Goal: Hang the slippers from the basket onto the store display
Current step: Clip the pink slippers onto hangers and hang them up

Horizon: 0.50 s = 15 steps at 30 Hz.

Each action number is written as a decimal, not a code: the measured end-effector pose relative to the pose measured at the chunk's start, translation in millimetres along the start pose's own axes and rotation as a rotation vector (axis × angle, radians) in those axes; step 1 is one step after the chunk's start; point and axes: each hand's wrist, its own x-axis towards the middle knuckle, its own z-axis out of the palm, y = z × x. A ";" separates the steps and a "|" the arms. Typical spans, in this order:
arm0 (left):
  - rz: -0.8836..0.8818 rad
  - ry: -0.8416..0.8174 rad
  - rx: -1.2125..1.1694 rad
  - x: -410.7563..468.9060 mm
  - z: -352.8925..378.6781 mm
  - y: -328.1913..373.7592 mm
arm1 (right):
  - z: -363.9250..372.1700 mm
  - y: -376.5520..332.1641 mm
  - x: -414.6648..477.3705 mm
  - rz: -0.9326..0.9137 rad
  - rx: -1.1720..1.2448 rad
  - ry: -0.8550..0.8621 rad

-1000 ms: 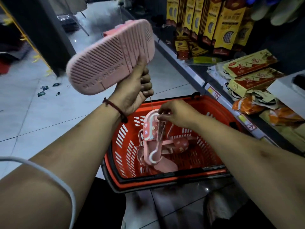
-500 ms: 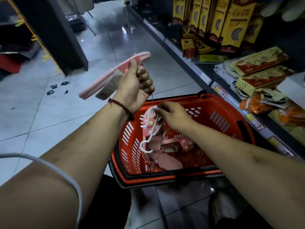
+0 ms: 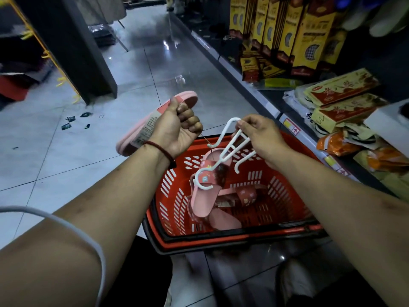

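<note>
Gripped in left hand (image 3: 174, 131): pink rubber slipper (image 3: 141, 127); white plastic hanger (image 3: 223, 156) pinched by right hand (image 3: 261, 136); nothing hung, more slippers left in red plastic basket (image 3: 287, 231).

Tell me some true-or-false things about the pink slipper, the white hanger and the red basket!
1. The left hand grips a pink flat-soled slipper. True.
2. The right hand holds nothing. False: it pinches a white plastic hanger.
3. The red plastic basket has nothing inside. False: pink slippers lie in it.
4. The white plastic hanger is held above the red plastic basket. True.
5. The red plastic basket sits up on a shelf. False: it stands on the tiled floor.
</note>
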 end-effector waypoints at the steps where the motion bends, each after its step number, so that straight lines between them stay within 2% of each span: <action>1: -0.006 -0.006 -0.015 0.4 0.3 -0.5 | -3.4 -2.4 -0.8 -0.002 -0.008 0.008; 8: 0.068 0.048 -0.117 3.7 4.2 7.2 | -34.4 -19.2 -2.0 -0.027 0.004 0.009; 15: 0.062 0.103 -0.059 -1.4 12.9 1.3 | -45.6 -29.0 -2.1 0.010 0.136 0.248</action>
